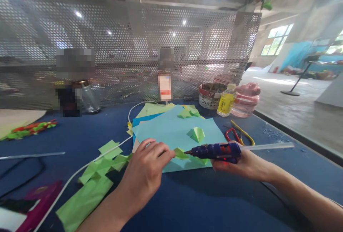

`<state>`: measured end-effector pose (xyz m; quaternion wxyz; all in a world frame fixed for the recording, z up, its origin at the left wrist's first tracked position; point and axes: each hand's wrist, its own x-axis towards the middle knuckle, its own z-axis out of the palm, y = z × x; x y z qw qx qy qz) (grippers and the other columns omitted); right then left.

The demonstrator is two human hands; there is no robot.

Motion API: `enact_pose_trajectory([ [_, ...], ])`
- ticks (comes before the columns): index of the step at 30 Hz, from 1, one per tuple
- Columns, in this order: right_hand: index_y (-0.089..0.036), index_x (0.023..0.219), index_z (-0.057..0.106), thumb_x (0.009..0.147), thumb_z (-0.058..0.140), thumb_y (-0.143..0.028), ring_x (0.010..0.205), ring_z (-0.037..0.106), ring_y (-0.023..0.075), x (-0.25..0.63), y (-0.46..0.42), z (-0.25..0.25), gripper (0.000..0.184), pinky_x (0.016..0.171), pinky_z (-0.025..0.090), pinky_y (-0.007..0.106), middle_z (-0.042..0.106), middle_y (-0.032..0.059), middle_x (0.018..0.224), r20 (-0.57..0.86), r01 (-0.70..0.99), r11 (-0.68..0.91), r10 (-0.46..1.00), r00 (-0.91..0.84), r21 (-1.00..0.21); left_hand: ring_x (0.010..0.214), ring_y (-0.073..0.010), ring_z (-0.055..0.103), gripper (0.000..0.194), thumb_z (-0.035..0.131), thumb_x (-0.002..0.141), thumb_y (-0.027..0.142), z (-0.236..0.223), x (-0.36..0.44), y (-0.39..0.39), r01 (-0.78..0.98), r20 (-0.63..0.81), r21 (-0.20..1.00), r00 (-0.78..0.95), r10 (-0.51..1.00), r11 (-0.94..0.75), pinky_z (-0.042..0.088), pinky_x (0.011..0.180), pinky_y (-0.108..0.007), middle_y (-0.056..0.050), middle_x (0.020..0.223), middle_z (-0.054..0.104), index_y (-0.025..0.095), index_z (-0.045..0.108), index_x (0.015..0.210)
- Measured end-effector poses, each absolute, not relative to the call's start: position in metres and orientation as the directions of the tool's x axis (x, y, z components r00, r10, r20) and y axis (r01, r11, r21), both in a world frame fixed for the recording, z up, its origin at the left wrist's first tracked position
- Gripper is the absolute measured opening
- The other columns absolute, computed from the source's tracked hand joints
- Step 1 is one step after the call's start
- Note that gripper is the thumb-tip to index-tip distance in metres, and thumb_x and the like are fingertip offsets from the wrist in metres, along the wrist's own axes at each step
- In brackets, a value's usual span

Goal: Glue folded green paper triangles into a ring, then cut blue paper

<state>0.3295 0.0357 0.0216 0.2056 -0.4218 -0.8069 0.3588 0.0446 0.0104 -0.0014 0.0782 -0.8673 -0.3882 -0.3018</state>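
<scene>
My right hand [241, 164] is closed around a dark blue hot glue gun [214, 151]; a clear glue stick [270, 146] juts from its rear end and a red light glows on its side. The nozzle meets or nearly meets a small folded green paper piece [181, 153]. My left hand [150, 164] pinches that piece at its left edge, fingers bent together. Light blue paper sheets [163, 128] lie beneath. Another folded green piece [197, 134] rests on the top sheet. Several green papers [104, 167] are spread left of my left hand.
Red-and-yellow handled pliers or cutters [238, 134] lie right of the sheets. Behind stand a yellow-labelled bottle [226, 100], a pink-lidded jug [245, 100] and a round basket [211, 96]. A white cable [88, 169] crosses the left side. A perforated metal screen [120, 46] borders the back.
</scene>
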Motion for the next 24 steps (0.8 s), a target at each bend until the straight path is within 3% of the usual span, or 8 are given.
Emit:
enact_pose_trajectory([
  [6,-0.022,0.095,0.07,0.08,0.062,-0.046,0.06,0.058,0.0147,0.329,0.031,0.015,0.029,0.052,0.049,0.024,0.065,0.0,0.071,0.156,0.554,0.501,0.819,-0.553,-0.665,0.081,-0.018,0.058,0.043,0.035,0.078,-0.007,-0.003,0.046,0.009,0.721,0.617,0.048,0.523,0.588,-0.691,0.041,0.092,-0.045,-0.003,0.091,0.063,0.022,0.058,0.099],
  [11,-0.024,0.085,0.069,0.082,0.059,-0.047,0.058,0.055,0.0137,0.321,0.026,0.022,0.025,0.052,0.048,0.022,0.061,-0.0021,0.064,0.159,0.597,0.529,0.813,-0.56,-0.604,0.08,-0.0175,0.059,0.042,0.034,0.08,-0.006,-0.002,0.048,0.008,0.722,0.634,-0.008,0.539,0.555,-0.692,0.041,0.092,-0.045,-0.004,0.091,0.064,0.021,0.058,0.101],
  [17,-0.021,0.083,0.064,0.087,0.056,-0.043,0.056,0.051,0.0106,0.317,0.024,0.028,0.023,0.05,0.043,0.019,0.059,-0.0038,0.065,0.091,0.583,0.531,0.782,-0.617,-0.615,0.078,-0.0174,0.057,0.043,0.032,0.079,-0.008,-0.003,0.051,0.007,0.728,0.633,-0.054,0.554,0.541,-0.683,0.041,0.093,-0.047,-0.004,0.091,0.064,0.02,0.057,0.099],
  [24,-0.023,0.082,0.066,0.085,0.057,-0.043,0.057,0.054,0.0133,0.316,0.021,0.027,0.022,0.051,0.045,0.022,0.061,-0.0025,0.064,0.116,0.628,0.527,0.811,-0.574,-0.573,0.078,-0.0175,0.057,0.041,0.033,0.081,-0.007,-0.004,0.05,0.006,0.723,0.633,-0.062,0.562,0.532,-0.688,0.041,0.093,-0.046,-0.004,0.091,0.063,0.02,0.057,0.1],
])
